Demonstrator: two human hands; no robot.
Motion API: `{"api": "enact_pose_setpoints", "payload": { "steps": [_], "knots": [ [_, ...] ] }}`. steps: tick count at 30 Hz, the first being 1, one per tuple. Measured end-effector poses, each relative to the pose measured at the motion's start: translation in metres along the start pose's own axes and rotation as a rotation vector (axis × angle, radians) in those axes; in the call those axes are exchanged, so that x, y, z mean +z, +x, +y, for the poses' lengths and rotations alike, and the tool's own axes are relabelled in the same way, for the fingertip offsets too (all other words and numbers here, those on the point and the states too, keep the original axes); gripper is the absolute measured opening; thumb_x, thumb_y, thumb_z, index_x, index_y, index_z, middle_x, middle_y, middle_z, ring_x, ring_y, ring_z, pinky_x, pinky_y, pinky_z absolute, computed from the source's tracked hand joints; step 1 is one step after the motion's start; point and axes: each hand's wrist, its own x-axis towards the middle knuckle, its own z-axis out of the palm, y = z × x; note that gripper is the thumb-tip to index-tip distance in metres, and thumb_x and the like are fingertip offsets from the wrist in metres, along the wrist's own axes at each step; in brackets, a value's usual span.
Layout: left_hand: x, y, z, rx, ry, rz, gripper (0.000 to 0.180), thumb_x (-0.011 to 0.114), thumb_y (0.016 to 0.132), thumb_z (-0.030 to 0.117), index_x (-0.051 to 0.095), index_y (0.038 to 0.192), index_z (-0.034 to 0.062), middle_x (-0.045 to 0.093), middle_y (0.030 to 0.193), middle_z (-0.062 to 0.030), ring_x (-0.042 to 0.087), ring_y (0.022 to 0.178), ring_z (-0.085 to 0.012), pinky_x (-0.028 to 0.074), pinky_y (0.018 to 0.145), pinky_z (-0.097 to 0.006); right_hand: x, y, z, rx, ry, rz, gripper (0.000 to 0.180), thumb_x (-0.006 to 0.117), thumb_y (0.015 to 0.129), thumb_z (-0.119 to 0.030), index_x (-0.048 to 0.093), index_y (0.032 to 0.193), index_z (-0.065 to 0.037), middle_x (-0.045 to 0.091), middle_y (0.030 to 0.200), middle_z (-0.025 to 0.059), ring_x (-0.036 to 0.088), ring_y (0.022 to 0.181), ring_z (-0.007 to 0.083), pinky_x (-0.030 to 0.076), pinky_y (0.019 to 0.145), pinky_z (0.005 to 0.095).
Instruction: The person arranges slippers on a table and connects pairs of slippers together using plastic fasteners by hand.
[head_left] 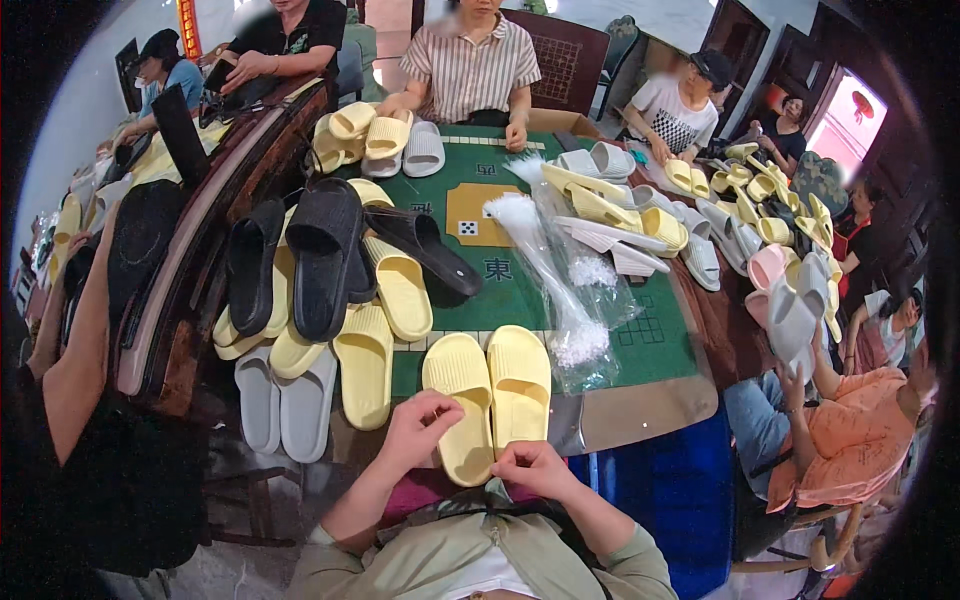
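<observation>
A pair of pale yellow slide slippers lies side by side at the near table edge, toes pointing away from me: the left slipper (463, 440) and the right slipper (522, 405). My left hand (420, 428) hovers over the left slipper's outer side, its thumb and fingers pinched together. Down by the heels, my right hand (532, 468) is also closed in a pinch. Anything between the fingers of either hand is too small to make out. Clear plastic bags with thin white plastic strands (550, 280) lie beyond the pair, to the right.
Black slippers (325, 245), more yellow ones (364, 365) and a grey pair (305, 400) are heaped at my left. Another mixed heap of slippers (640, 225) covers the right side of the green-topped table (650, 350). Several people sit around, one in a striped shirt (470, 60) opposite.
</observation>
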Motion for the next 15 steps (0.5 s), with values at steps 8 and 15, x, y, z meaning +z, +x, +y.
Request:
{"api": "enact_pose_setpoints", "payload": {
  "steps": [8, 15],
  "knots": [
    [-0.024, 0.045, -0.015, 0.215, 0.428, 0.337, 0.016, 0.063, 0.084, 0.012, 0.064, 0.095, 0.0005, 0.062, 0.097, -0.0134, 0.060, 0.084, -0.0281, 0.048, 0.074, -0.034, 0.002, 0.021, 0.011, -0.025, -0.583, 0.339, 0.023, 0.070, 0.078, -0.021, 0.064, 0.070, 0.000, 0.062, 0.059, 0.0072, 0.058, 0.053, 0.0115, 0.047, 0.052, 0.0286],
    [-0.011, 0.084, -0.027, 0.140, 1.020, 0.111, 0.045, 0.052, 0.090, 0.039, 0.072, 0.076, 0.0011, 0.065, 0.079, -0.0153, 0.056, 0.086, -0.0318, 0.040, 0.087, -0.043, 0.024, 0.075, -0.003, -0.472, -1.091, 0.598, 0.024, 0.067, 0.079, -0.028, 0.065, 0.068, -0.006, 0.063, 0.059, 0.0118, 0.062, 0.052, 0.0281, 0.049, 0.050, 0.0385]
  ]
}}
